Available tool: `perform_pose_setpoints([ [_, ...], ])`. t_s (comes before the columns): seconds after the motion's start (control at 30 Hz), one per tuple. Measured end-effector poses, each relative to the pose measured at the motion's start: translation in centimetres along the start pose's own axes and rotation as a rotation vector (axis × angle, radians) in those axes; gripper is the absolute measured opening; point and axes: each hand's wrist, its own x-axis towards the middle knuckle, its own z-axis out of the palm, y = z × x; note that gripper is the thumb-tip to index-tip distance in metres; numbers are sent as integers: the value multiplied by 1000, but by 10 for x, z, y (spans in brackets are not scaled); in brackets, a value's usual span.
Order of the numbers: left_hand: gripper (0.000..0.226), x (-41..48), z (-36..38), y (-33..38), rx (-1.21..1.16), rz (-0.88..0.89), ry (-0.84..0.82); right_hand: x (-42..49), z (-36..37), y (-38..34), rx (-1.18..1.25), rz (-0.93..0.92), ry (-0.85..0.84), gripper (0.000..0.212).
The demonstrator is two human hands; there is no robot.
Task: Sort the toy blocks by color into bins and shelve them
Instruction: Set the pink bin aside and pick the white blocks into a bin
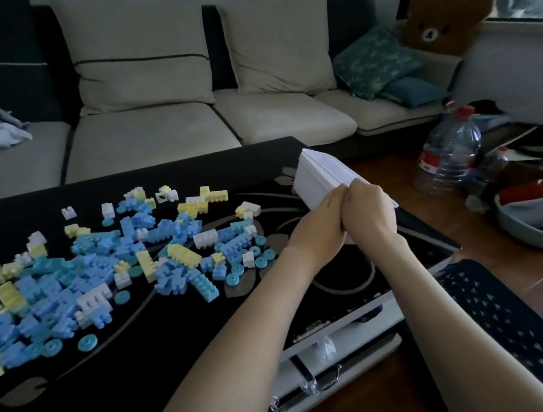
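Observation:
A heap of toy blocks (105, 262) in blue, pale yellow and white, with several teal round discs, is spread over the left and middle of a black table (177, 339). Both of my hands are raised over the table's right end, pressed side by side. My left hand (320, 220) and my right hand (367, 207) are closed together on the near end of a flat, folded white bin (323, 174), which points away from me and tilts upward.
A cream sofa (184, 127) with cushions runs behind the table. A big plastic water bottle (450, 154) and a grey basin (541, 222) with clutter stand on the wooden floor to the right. A bear-shaped cushion (439, 21) leans by the window.

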Motion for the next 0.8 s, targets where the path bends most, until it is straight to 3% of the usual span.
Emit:
perform_pose_setpoints([
  [0.13,39,0,1,-2,39,-8,-6,9,-10,5,-44,-31,245,18],
  [0.23,42,-2,-4,-6,-21,-125,-2,8,-21,2,1,-134,400,15],
  [0.33,38,-6,-17,-3,-205,-273,181,0,-22,-12,68,-314,493,13],
  [0.4,27,-12,-29,-4,-317,-370,268,-13,-18,-24,42,-434,544,26],
  [0.53,27,-32,-57,-13,-277,-541,185,-39,-6,-41,0,-522,431,40],
  [0.63,27,-48,-65,-21,-231,-601,135,-51,6,-46,-117,-467,246,27],
  [0.73,36,-65,-69,-31,-124,-608,52,-62,12,-50,-226,-449,225,27],
  [0.8,41,-76,-71,-41,-5,-606,-15,-66,14,-48,-288,-424,100,14],
])
